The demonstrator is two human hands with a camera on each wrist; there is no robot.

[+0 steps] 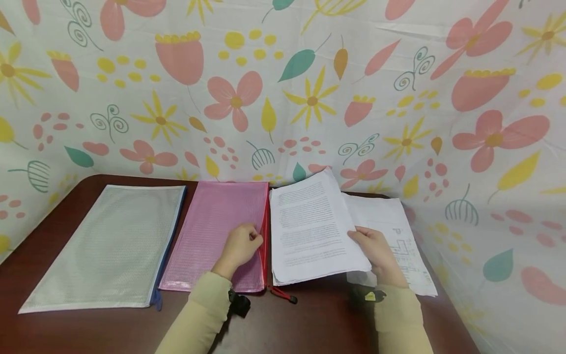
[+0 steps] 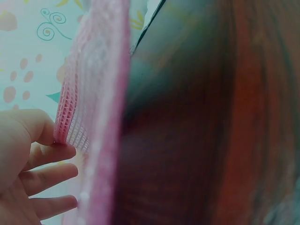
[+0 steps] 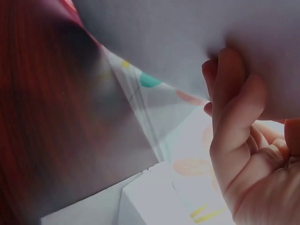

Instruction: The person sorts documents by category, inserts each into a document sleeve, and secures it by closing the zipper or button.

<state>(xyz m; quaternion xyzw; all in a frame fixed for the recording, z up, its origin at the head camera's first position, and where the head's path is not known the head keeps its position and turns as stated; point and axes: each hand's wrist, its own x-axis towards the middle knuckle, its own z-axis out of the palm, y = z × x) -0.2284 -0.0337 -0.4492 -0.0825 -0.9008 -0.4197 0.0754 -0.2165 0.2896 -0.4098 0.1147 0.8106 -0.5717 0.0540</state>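
A pink mesh zipper pouch (image 1: 216, 221) with a red zipper edge lies in the middle of the table. My left hand (image 1: 240, 245) pinches its mesh near the zipper side; in the left wrist view the thumb and index finger hold the lifted pink mesh (image 2: 70, 112), the other fingers spread. Right of the pouch, a stack of printed paper (image 1: 309, 226) is raised off the table at its right side. My right hand (image 1: 376, 250) grips that right edge, thumb on top. From below, the right wrist view shows the fingers (image 3: 232, 89) against the paper's underside.
At the left lies a whitish mesh zipper pouch (image 1: 110, 246) with a blue zipper edge. More paper (image 1: 404, 246) with line drawings lies at the right, partly under the raised stack. A red zipper pull (image 1: 283, 294) sticks out toward the front. Flower-printed cloth (image 1: 283, 98) hangs behind the dark table (image 1: 305, 329).
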